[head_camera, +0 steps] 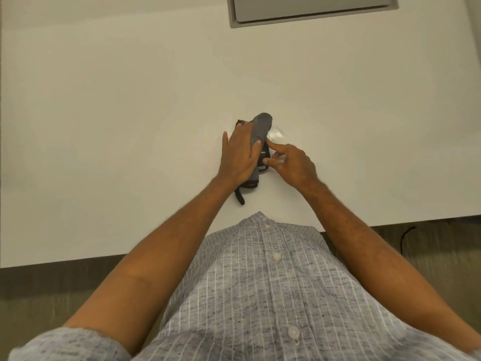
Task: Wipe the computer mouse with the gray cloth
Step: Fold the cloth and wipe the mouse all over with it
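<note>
A gray cloth [261,126] lies draped over a black computer mouse [263,158] on the white table [130,126], in front of my body. My left hand [238,155] lies flat on the cloth and presses it onto the mouse, with the thumb over the fabric. My right hand [291,162] pinches the mouse's right side between thumb and fingers. Most of the mouse is hidden under the cloth and my left hand. A dark strap or cord end [240,198] pokes out below my left wrist.
A gray recessed panel [312,11] sits in the table at the far edge. A shiny smear or bit of clear wrap [276,135] lies just right of the cloth. The table's near edge [104,259] runs in front of my shirt, with carpet below.
</note>
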